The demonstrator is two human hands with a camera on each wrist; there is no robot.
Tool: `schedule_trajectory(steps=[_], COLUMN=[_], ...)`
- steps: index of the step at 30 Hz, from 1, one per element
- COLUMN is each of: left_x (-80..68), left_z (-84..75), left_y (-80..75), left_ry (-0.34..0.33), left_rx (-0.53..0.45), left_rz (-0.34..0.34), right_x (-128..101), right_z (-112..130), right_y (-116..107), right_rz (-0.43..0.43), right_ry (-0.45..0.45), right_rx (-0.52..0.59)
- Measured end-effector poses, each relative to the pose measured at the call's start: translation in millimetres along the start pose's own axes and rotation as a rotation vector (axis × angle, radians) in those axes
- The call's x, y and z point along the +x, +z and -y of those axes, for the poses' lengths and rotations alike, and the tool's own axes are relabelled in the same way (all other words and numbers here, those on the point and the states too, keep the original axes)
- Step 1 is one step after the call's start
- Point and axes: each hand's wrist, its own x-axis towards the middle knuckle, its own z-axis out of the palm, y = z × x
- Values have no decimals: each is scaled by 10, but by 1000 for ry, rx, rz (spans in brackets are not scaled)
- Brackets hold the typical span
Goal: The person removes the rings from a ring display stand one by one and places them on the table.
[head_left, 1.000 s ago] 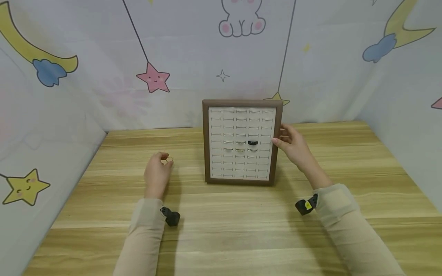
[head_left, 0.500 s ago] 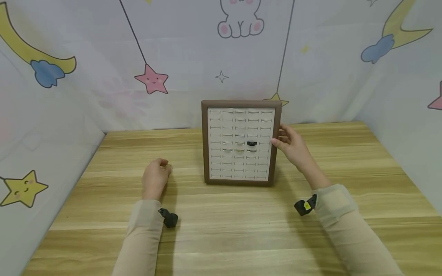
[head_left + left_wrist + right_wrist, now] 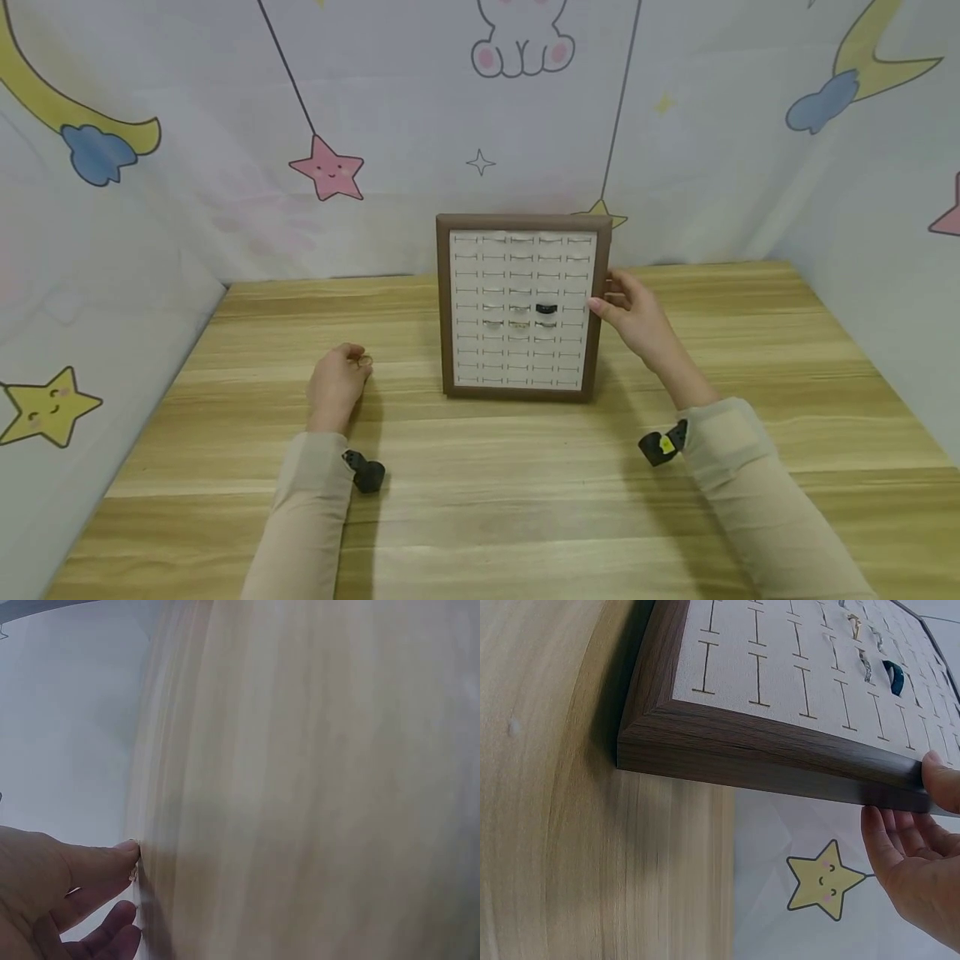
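Note:
My left hand [image 3: 335, 385] pinches a thin gold-coloured ring [image 3: 365, 361] between thumb and fingers, left of the display. Only a small glint of the ring [image 3: 133, 874] shows at the fingertips in the left wrist view. A brown-framed ring display board [image 3: 525, 222] stands upright, leaning back slightly, with rows of slots in its white face. My right hand [image 3: 643, 329] holds its right side, thumb on the front edge and fingers behind. Among the few rings seated mid-board are a black ring [image 3: 546, 309] and a gold ring [image 3: 519, 324].
The wooden table [image 3: 510, 483] extends around the board. Behind it hangs a white cloth backdrop [image 3: 420, 125] printed with stars and moons, which also closes off both sides. A small black camera [image 3: 367, 477] sits on the left wrist, another camera [image 3: 657, 447] on the right.
The left hand has lowered slightly towards me, and the ring has turned from a clear loop to mostly covered by fingers. The right hand and the board have stayed put.

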Motion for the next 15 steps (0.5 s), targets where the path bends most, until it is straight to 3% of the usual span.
schedule_trajectory(steps=[7, 10, 15], left_x=[-27, -57, -128], left_z=[-79, -187, -455], left_y=[-45, -60, -68], left_ry=[24, 60, 173], left_rx=[-48, -93, -180], left_rz=[-14, -61, -173], right_x=[14, 16, 17], right_z=[-20, -22, -23], right_y=[2, 5, 8], right_rz=[-4, -3, -6], right_ry=[-4, -7, -12], right_rx=[4, 10, 16])
